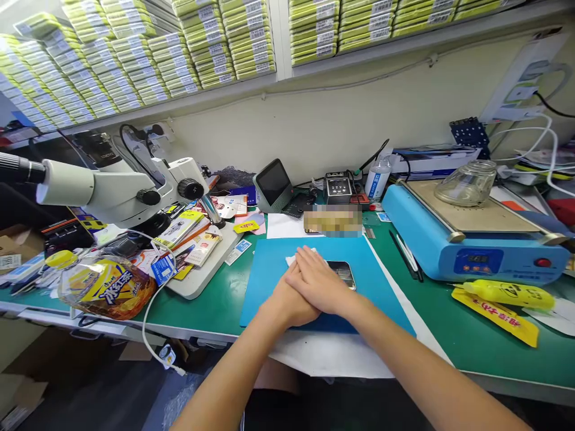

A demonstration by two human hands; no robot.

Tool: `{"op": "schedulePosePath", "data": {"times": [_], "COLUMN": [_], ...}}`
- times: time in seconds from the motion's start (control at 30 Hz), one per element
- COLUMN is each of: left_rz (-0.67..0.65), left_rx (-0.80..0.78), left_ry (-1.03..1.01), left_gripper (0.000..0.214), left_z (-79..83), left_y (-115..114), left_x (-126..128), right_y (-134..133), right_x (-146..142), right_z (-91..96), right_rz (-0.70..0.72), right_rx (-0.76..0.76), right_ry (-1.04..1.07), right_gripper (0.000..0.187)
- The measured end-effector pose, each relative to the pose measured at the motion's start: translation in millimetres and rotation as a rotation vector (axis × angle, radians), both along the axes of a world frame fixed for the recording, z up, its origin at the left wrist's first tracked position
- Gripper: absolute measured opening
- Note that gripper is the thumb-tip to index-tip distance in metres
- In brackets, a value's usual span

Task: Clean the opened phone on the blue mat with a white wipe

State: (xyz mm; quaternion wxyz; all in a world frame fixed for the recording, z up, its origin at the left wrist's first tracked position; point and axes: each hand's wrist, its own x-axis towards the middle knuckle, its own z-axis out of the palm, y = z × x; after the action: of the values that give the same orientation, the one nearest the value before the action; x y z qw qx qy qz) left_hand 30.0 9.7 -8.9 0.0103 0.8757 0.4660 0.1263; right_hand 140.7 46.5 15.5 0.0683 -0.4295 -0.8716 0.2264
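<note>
My right hand [320,276] lies across the top of my left hand [287,299], its fingers stretched out and close together. The fingers of my left hand are mostly hidden beneath it. A piece of white tissue or cloth [291,261] shows at the far edge of my hands; how it is held is hidden. Both hands rest over a blue mat [375,293]. A dark-screened phone [345,274] lies on the mat by my right hand, partly covered by it.
A microscope [103,194] and a large tea bottle [105,287] stand at left. On the right are a blue heating plate machine [476,242] bearing a glass jar [468,182], a yellow tube [512,294] and tweezers [408,256]. A small screen device [273,184] stands behind the mat.
</note>
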Motion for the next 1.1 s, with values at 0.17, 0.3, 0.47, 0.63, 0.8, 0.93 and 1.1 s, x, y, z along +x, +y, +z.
{"op": "schedulePosePath", "data": {"times": [0.17, 0.3, 0.47, 0.63, 0.8, 0.93, 1.1], "left_rz": [0.030, -0.049, -0.140, -0.030, 0.054, 0.009, -0.120], "left_rx": [0.012, 0.007, -0.006, 0.014, -0.009, -0.022, -0.008], "left_ry": [-0.023, 0.006, 0.110, 0.007, -0.005, 0.025, 0.143], "left_gripper": [0.071, 0.069, 0.063, 0.060, 0.067, 0.066, 0.066], "left_z": [-3.4, 2.8, 9.0, 6.0, 3.0, 4.8, 11.2], "left_y": [-41.8, -35.8, 4.2, 4.0, -34.2, -47.2, -15.9], "left_x": [3.6, 43.0, 56.3, 9.9, -7.6, 29.0, 65.0], "right_y": [-35.7, -38.5, -5.7, 2.5, -28.1, -46.3, -26.6], "right_x": [10.3, 54.6, 63.9, 9.2, -4.6, 37.7, 73.8], "right_z": [-11.4, -14.6, -9.1, -2.0, -2.4, -7.5, -6.6], "right_rz": [0.068, -0.043, -0.118, -0.042, 0.044, 0.008, -0.132], "right_rx": [0.050, 0.039, -0.030, -0.030, -0.024, -0.017, -0.044], "right_ry": [0.088, 0.066, 0.000, 0.002, 0.058, 0.061, 0.009], "right_gripper": [0.082, 0.084, 0.089, 0.087, 0.084, 0.082, 0.087]}}
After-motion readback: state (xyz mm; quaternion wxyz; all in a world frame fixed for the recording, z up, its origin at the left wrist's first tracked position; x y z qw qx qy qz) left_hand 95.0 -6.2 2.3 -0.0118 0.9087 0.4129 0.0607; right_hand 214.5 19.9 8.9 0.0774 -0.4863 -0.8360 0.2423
